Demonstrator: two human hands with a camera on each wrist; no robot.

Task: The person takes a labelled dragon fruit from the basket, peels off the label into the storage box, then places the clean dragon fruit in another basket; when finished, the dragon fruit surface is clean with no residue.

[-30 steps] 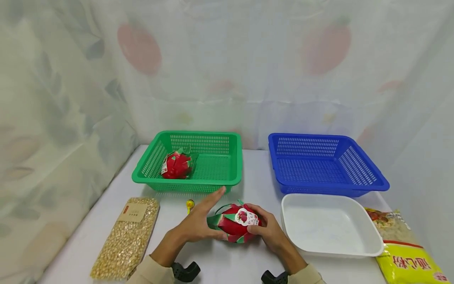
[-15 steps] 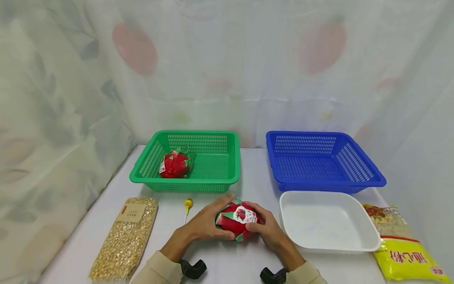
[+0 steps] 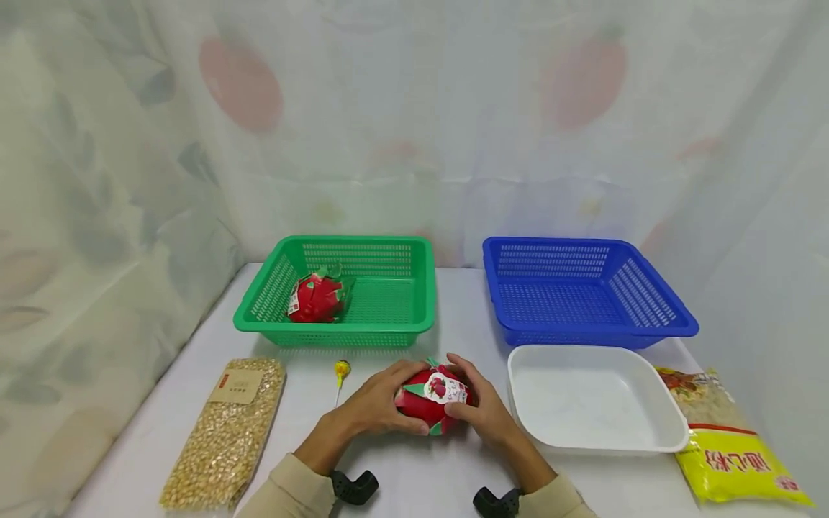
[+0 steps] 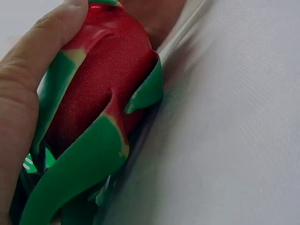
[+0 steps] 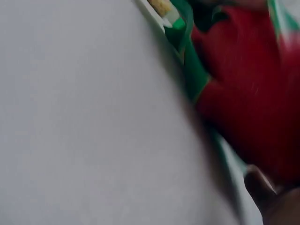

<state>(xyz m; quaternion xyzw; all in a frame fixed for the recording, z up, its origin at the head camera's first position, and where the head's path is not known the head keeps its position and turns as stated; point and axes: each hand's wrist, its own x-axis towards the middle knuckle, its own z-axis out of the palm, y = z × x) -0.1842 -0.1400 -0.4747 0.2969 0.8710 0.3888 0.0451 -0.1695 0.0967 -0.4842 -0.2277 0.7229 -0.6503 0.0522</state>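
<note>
The red fruit (image 3: 421,409) is right between my two grips, over the near part of the white bench (image 3: 427,478). My left grip (image 3: 378,404) curls round its left end, with the thumb in front. My right grip (image 3: 487,411) curls round its right end, so neither is nearer: both touch it. Its long way looks to go side to side, from one grip to the other. The green basket (image 3: 363,329) sits behind and to the left, with another red fruit (image 3: 313,302) inside. The ends of mine are covered up. I can't tell if its bottom touches the bench. The right wrist view is blurry.
</note>
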